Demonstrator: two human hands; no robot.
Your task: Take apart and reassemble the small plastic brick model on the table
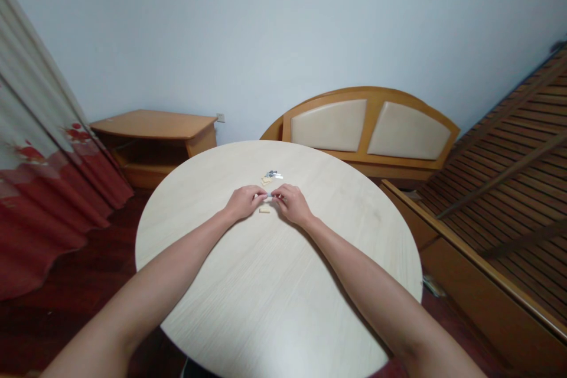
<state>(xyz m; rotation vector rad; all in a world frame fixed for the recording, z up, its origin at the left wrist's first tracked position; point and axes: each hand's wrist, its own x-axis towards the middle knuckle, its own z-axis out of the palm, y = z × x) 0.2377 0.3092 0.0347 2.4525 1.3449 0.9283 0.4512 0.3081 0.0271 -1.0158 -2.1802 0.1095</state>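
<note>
Between the fingertips of both hands is a small grey piece (269, 194), too small to name. My left hand (247, 201) pinches it from the left, fingers closed. From the other side my right hand (290, 201) pinches it with thumb and fingertips. Just below the hands a small beige block (264, 210) lies on the round table (248, 295). Beyond the hands sit a few beige pieces (266, 181) and a little heap of grey and white pieces (273, 174).
A wooden cabinet (155, 125) stands behind the table at the left, near a red and white curtain (39, 189). A padded headboard (330, 124) leans at the wall. Slatted wood (514, 189) and a wooden rail (478, 271) are at the right.
</note>
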